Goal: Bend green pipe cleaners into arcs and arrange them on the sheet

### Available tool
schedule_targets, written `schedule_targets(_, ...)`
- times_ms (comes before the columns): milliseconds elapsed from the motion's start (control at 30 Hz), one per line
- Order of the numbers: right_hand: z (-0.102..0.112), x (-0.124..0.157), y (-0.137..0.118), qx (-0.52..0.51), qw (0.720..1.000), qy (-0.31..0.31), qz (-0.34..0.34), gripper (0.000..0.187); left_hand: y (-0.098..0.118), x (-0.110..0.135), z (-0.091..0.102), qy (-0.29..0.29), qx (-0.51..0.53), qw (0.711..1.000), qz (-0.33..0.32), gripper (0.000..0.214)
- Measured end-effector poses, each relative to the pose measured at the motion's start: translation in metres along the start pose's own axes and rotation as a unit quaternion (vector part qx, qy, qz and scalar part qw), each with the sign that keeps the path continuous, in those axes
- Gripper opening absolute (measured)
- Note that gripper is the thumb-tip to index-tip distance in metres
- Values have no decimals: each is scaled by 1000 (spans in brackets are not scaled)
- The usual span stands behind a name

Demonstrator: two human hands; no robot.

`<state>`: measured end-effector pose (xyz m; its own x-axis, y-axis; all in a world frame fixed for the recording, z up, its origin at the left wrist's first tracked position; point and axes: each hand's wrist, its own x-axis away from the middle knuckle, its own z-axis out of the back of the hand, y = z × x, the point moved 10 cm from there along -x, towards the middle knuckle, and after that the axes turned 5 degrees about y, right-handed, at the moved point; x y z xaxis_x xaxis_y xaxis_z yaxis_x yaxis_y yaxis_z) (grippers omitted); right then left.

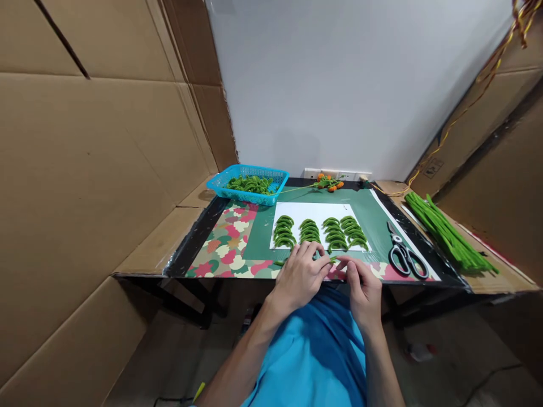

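At the table's front edge, my left hand [302, 270] is closed over a green pipe cleaner [333, 259], its fingers covering most of the length. One green end pokes out on the left of that hand, another on the right. My right hand [360, 282] has its fingertips drawn together at the right end; the exact grip is partly hidden. Just beyond the hands lies a white sheet [292, 210] bearing several rows of curved green pipe cleaner pieces [309, 232], stacked like nested arcs.
A blue basket [216, 183] of green pieces [250, 184] stands back left. Orange-and-green flowers [330, 182] lie at the back. To the right are scissors [403, 254] and a bundle of straight green pipe cleaners [452, 234]. Cardboard walls [85, 169] flank the table.
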<state>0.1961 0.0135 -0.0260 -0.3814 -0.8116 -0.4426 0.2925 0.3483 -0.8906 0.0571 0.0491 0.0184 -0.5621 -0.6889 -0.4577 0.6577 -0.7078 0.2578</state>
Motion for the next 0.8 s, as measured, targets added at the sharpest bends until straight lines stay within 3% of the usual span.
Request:
schedule_targets(133,-1,6,2,39,999,-10,12,25,6,-1,-8,-21,4,999,-42,22)
schedule_targets(233,-2,5,0,75,997,4,15,21,2,-2,-7,-11,96,995,-22,20)
schedule_targets(367,0,1,-2,23,999,33,-3,24,-2,-1,-5,6,188,982,7,13)
schedule_targets(567,19,-3,-2,-40,994,104,-17,25,-2,1,-2,30,184,982,7,16)
schedule_targets(667,14,-3,-4,-39,997,67,-5,28,-3,1,-3,31,185,982,1,15)
schedule_targets(800,-3,-1,-7,48,999,-7,2,30,-4,1,-2,26,186,982,-7,14)
